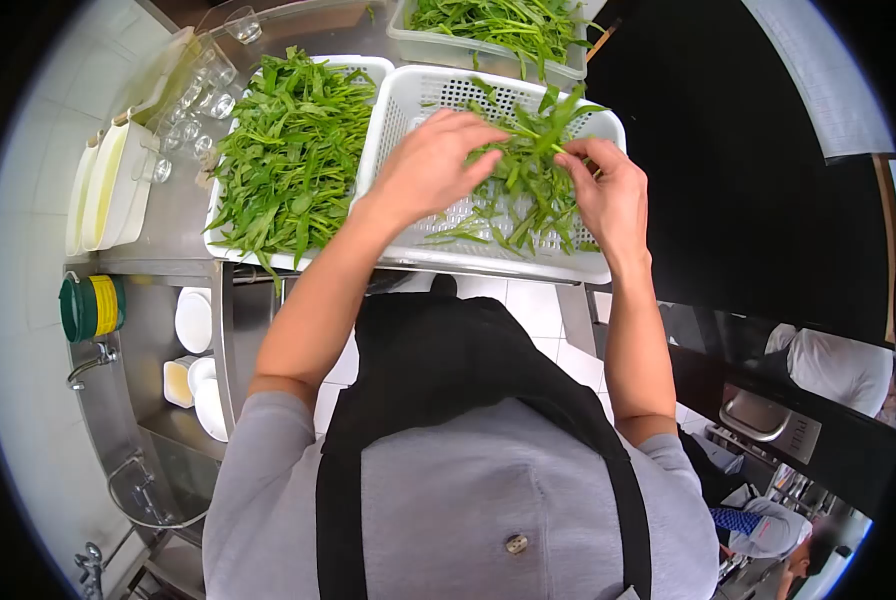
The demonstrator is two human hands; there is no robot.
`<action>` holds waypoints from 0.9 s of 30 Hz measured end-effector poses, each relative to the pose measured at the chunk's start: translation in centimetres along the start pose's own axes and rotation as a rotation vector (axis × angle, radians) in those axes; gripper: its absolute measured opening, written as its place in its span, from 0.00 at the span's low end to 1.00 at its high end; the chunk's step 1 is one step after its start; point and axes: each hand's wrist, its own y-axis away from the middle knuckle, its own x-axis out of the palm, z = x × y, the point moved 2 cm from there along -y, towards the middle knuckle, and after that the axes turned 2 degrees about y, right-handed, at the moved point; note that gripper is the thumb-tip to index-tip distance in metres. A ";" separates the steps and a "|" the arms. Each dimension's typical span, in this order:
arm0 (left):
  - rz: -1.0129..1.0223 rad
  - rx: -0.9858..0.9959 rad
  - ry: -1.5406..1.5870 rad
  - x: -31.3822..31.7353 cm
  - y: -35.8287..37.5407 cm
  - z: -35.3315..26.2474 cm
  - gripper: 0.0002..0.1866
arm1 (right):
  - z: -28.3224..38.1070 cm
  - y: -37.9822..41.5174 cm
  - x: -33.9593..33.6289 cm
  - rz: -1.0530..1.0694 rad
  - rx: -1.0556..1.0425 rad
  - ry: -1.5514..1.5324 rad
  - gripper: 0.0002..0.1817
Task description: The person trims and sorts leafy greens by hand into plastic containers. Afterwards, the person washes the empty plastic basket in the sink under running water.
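My right hand (606,190) pinches a stem of leafy greens (546,130) between thumb and fingertips, above the right white perforated basket (400,110). Across from it, my left hand (438,165) reaches over the same basket with thumb and fingers apart; I see nothing held in it. Loose leafy greens (528,195) with long narrow leaves lie in this basket, mostly on its right side. To the left, a second white basket (363,66) is heaped with a pile of the same greens (293,150).
A clear plastic tub (438,48) of cut greens stands behind the baskets. Several glasses (203,95) and white containers (118,185) are at the left. Below are a green bucket (83,305), a tap (93,365) and white dishes (196,318). A black surface (728,200) borders the right.
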 end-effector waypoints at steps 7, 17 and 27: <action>-0.054 0.194 -0.090 1.4 -2.6 -1.5 0.14 | -0.2 0.4 -0.7 -0.058 -0.102 -0.101 0.07; 0.053 0.184 -0.124 1.9 -2.4 -0.9 0.06 | 0.7 -2.1 2.5 -0.040 -0.330 -0.057 0.06; -0.400 0.233 -0.252 -6.5 -4.1 -1.3 0.04 | 0.2 -7.5 4.5 -0.112 0.152 -0.725 0.14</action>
